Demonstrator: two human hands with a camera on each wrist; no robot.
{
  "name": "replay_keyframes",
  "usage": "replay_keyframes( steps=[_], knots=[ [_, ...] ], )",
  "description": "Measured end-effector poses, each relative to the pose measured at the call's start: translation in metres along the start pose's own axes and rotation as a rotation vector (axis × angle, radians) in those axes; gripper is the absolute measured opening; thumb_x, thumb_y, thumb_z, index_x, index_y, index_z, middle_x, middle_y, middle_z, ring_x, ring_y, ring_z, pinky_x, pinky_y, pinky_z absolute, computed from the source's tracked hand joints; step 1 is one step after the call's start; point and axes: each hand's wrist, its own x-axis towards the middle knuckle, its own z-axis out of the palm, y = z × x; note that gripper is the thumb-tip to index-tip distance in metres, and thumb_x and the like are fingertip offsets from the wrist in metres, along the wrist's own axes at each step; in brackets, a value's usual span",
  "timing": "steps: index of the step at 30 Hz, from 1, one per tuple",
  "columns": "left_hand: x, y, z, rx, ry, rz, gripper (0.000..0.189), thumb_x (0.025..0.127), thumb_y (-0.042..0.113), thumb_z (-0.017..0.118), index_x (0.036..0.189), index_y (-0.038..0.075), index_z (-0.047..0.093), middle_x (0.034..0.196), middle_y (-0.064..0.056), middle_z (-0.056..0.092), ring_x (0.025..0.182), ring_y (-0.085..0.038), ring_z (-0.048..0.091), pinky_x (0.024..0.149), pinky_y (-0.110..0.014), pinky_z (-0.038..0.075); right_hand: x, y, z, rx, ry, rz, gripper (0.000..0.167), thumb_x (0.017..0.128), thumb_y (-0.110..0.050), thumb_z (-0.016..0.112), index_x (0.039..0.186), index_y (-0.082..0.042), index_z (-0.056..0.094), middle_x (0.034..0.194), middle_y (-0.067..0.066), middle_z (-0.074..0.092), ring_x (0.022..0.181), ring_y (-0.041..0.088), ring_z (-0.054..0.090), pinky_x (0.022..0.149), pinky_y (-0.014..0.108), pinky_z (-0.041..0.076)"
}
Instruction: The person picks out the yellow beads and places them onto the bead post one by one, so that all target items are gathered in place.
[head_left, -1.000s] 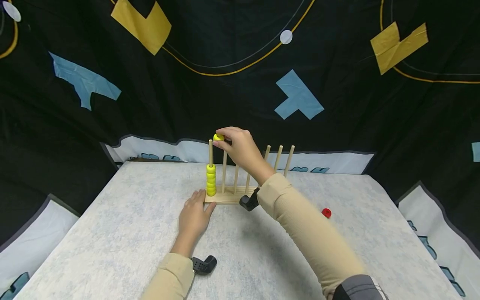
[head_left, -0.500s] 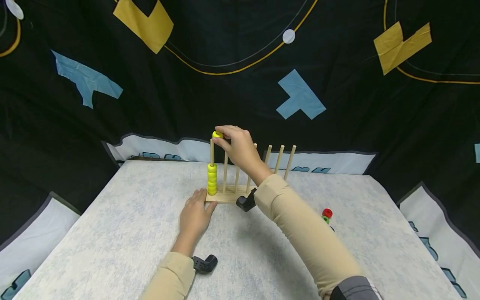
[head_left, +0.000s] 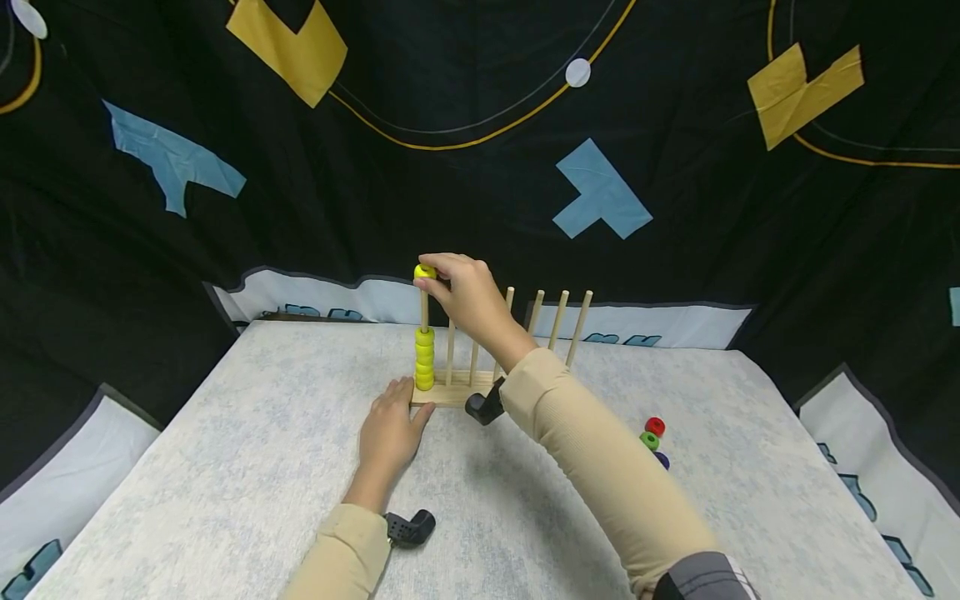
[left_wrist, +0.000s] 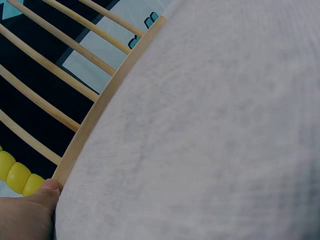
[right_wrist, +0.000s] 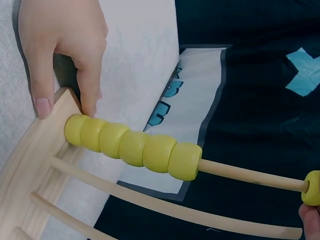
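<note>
A yellow bead (head_left: 423, 271) is pinched between the thumb and fingers of my right hand (head_left: 478, 302) at the top of the leftmost peg. In the right wrist view the peg's tip enters the hole of this bead (right_wrist: 312, 189). Lower on the same peg sits a stack of several yellow beads (right_wrist: 132, 147), down at the wooden base (head_left: 444, 397). My left hand (head_left: 387, 429) grips the left end of that bead-stand base, thumb on one side and a finger on the other. The thumb (left_wrist: 46, 192) also shows in the left wrist view.
Several bare wooden pegs (head_left: 558, 321) stand to the right, partly behind my right arm. On the table (head_left: 247, 467) at the right lie a red bead (head_left: 655, 426), a green bead (head_left: 649, 441) and a purple bead (head_left: 662, 460). A dark cloth (head_left: 450, 208) hangs behind the table.
My right hand has moved left with the yellow bead, from beside the leftmost peg onto its tip. The green and purple beads have come out from behind my arm. My left hand stays put.
</note>
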Motion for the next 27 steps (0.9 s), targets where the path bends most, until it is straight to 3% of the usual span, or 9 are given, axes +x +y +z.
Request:
replay_keyframes(
  steps=[13,21,27],
  knots=[
    [0.0015,0.0009,0.0004,0.009,-0.018,-0.006,0.068,0.098,0.043,0.06,0.149,0.003,0.042,0.154,-0.016,0.044,0.146,-0.036,0.037,0.118,-0.056,0.034,-0.0022,-0.0015,0.0026,-0.082,-0.063,0.019,0.042,0.096,-0.025,0.065,0.135,-0.01,0.061,0.125,0.004,0.069,0.112,0.016,0.065,0.095,0.02,0.055],
    [0.0011,0.0013,0.0004,0.01,-0.016,-0.015,0.068,0.098,0.043,0.061,0.149,0.003,0.042,0.154,-0.016,0.044,0.146,-0.036,0.037,0.118,-0.056,0.034,-0.0034,0.0011,0.002,-0.087,-0.055,-0.012,0.042,0.096,-0.025,0.065,0.135,-0.009,0.062,0.133,0.006,0.066,0.121,0.019,0.063,0.1,0.022,0.053],
    [0.0008,0.0009,0.0,0.004,-0.012,-0.015,0.067,0.098,0.042,0.061,0.149,0.003,0.043,0.154,-0.016,0.045,0.146,-0.036,0.037,0.117,-0.056,0.034,-0.0061,0.0039,-0.0033,-0.089,0.0,-0.05,0.041,0.097,-0.025,0.065,0.135,-0.01,0.061,0.136,0.005,0.065,0.126,0.019,0.06,0.102,0.023,0.052]
  ],
)
